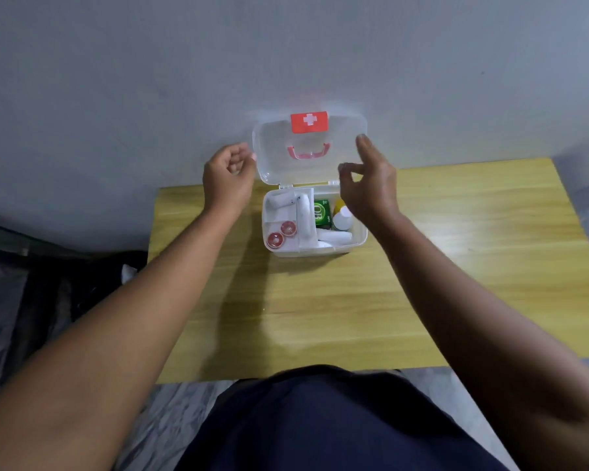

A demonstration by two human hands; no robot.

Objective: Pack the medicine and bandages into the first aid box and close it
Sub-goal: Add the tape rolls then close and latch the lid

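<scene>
A translucent white first aid box stands on the far side of the wooden table, its lid upright with a red cross label and a pink handle. Inside lie white bandage rolls, two red round tins, a green packet and a small white bottle. My left hand hovers at the lid's left edge, fingers curled, holding nothing. My right hand is at the lid's right edge, fingers spread, fingertips touching or very near the rim.
The yellow wooden table stands against a grey wall. Dark items lie on the floor to the left. My dark trousers fill the bottom of the view.
</scene>
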